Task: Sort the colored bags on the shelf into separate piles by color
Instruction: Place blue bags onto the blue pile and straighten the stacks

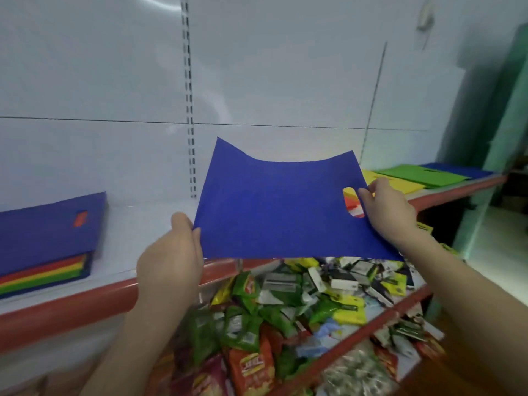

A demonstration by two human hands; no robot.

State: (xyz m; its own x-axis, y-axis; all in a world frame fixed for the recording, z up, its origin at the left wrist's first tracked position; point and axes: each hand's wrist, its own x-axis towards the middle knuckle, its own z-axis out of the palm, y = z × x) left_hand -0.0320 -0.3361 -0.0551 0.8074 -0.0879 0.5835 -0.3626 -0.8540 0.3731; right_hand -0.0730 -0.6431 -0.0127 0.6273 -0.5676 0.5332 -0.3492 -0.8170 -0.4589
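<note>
While a blue bag (pixel 274 207) is held flat above the shelf (pixel 137 224), its side edges are pinched by the left hand (pixel 170 258) and right hand (pixel 388 212); fingers beneath it are hidden.

White back panel (pixel 285 67), slotted upright (pixel 189 95), red-edged shelf (pixel 71 307), green wall (pixel 511 104) right

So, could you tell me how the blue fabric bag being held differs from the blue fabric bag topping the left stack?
The held blue bag is in the air, gripped by the left hand and right hand; the stacked blue bag rests on red, yellow and green bags. The held one sags; the stacked one lies flat. Both have a handle cutout.
</note>
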